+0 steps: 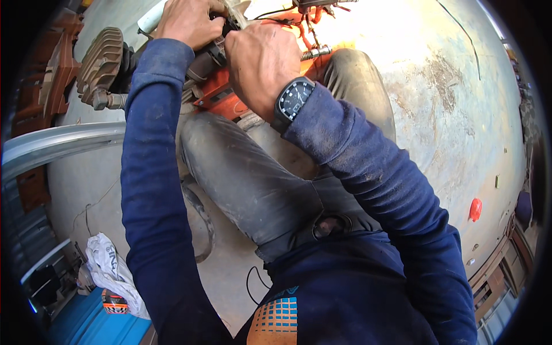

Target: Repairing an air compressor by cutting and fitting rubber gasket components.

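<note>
In the head view, the dark part [229,26] sits at the top edge, between the bent fingers of the left hand [190,24] and the thumb side of the right hand [260,64], over a red frame [221,92] near the knees. Both hands are curled in; the backs of the hands and the picture's edge hide the fingertips, so I cannot tell what either pinches or how tightly. The part looks hard and stiff, the frame heavy enough to stay put; any grease would make it slippery. The solid red bars look best for bracing; the thin black cables [279,21] look bendable and easily strained, poor to pull on.
</note>
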